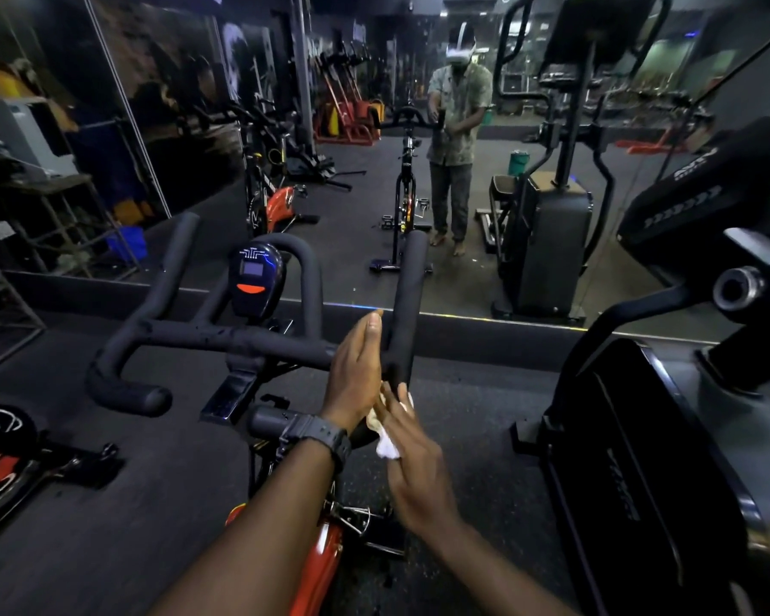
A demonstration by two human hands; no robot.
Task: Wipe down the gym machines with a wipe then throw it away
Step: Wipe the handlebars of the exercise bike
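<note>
Black rubber flooring (107, 504) filled the lower frame, under a wall mirror (463, 180) across the upper half. A dark elliptical trainer (641, 460) stood at right. In the centre was the spin bike, its padded handlebar (223, 337) spanning left to middle, with a small console (255, 277) above it. The left hand (355, 371), fingers straight, lay flat against the right-hand grip (407, 304). Just below it, the right hand (412, 460) pressed a crumpled white wipe (388, 446) to that grip's near end; whether its fingers pinched the wipe I could not tell. Wiping seemed midway: the elliptical looked untouched, and the wipe was not yet binned.
</note>
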